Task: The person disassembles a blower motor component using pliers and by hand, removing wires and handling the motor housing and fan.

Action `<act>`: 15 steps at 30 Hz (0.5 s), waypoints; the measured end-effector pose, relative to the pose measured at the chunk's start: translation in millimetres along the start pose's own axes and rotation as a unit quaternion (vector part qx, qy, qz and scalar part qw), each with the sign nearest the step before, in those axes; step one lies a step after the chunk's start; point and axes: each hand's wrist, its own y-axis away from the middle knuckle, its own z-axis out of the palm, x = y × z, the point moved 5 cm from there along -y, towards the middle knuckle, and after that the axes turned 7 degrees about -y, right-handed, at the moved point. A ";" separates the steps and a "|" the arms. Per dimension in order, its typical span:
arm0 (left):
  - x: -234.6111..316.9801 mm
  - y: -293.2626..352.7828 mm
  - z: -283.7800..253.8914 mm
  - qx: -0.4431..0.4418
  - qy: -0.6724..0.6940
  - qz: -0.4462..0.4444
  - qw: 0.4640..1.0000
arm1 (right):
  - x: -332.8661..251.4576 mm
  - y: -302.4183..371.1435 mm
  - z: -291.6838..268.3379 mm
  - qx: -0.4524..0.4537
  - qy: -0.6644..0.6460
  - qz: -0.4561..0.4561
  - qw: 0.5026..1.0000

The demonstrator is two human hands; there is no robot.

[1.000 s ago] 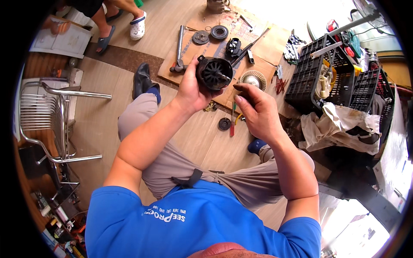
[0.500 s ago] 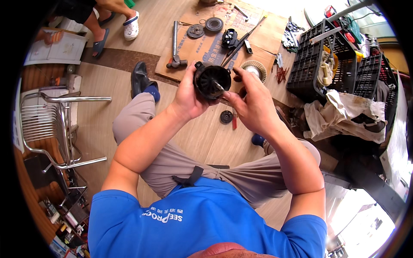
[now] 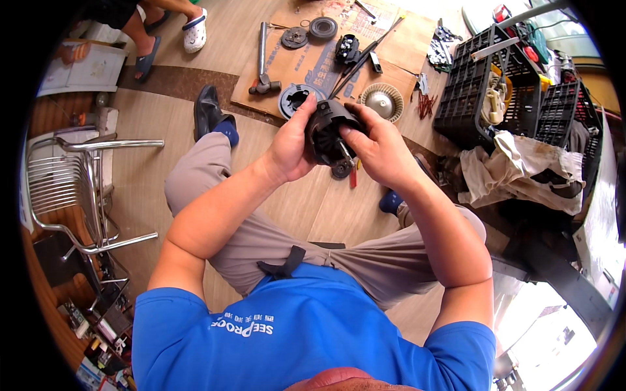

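Between my two hands is a black motor, tilted toward me, with a bare metal shaft sticking out of its near end. My left hand wraps its left side, the thumb up along the casing. On the other side, my right hand closes round the casing, with its thumb at the rim near the shaft. A grey round housing part lies just beyond my left hand. Past my right hand sits a ribbed blower wheel. Below the motor, a small dark disc and a red-handled tool lie on the floor, partly covered.
A cardboard sheet bears a hammer, round parts, a black block and long dark rods. Black crates with a cloth stand right. A metal chair is left; another person's feet are far left.
Both hands have turned and tilted the motor, its open end now facing down toward me. The grey housing part and the whole blower wheel have come into sight behind it.
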 end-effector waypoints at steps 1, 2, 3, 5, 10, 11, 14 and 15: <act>0.0 0.7 -1.4 -0.016 0.004 -0.003 1.000 | 0.6 -0.5 -0.5 -0.006 -0.002 0.011 1.000; -0.3 1.3 -1.5 -0.031 0.008 -0.007 0.999 | 3.9 -2.1 -0.9 -0.010 -0.004 0.017 1.000; -0.5 0.8 -0.4 -0.032 0.010 -0.009 0.999 | 7.5 -3.4 -2.2 -0.011 -0.004 0.024 1.000; -1.5 0.0 -0.7 0.005 -0.029 -0.032 0.999 | 12.7 -6.4 -3.4 -0.012 0.009 -0.071 0.997; 3.4 7.4 1.5 -0.053 -0.117 -0.109 0.986 | 8.4 -4.3 -1.6 -0.020 -0.037 0.053 0.998; 4.7 8.9 1.6 -0.005 -0.172 -0.124 0.977 | 11.9 -4.2 -0.4 -0.022 -0.047 0.080 0.995; 8.3 9.7 1.7 0.056 -0.209 -0.125 0.968 | 22.8 -4.7 3.3 -0.005 -0.119 0.088 0.989; 6.5 9.4 2.9 0.056 -0.208 -0.125 0.968 | 28.0 -4.7 6.2 -0.005 -0.119 0.088 0.989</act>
